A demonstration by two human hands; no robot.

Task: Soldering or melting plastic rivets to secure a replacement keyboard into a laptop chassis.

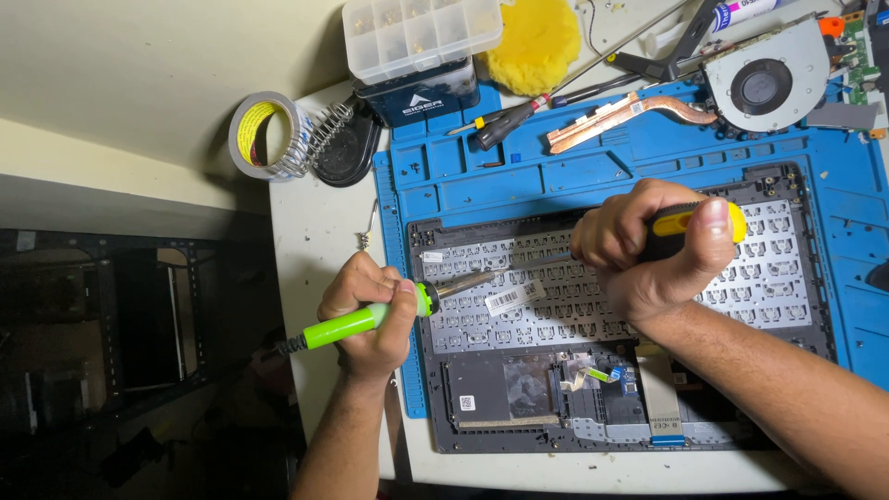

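An opened laptop case (796,185) lies upside down on a blue work mat (519,176), showing the white back of its keyboard (769,278). My left hand (370,310) grips a green-handled soldering iron (356,321); its metal tip (468,282) points right over the keyboard's left part. My right hand (648,250) is closed around a yellow and black screwdriver (690,222) whose shaft (542,261) points left toward the iron's tip. The two tips lie close together above the keyboard back.
A cooling fan (769,83) with a copper heat pipe (620,111) rests at the mat's far right. A second screwdriver (505,125), a clear parts box (417,32), a yellow sponge (537,42), a tape roll (264,134) and a coiled iron stand (333,139) lie at the back. The table's edge runs down the left.
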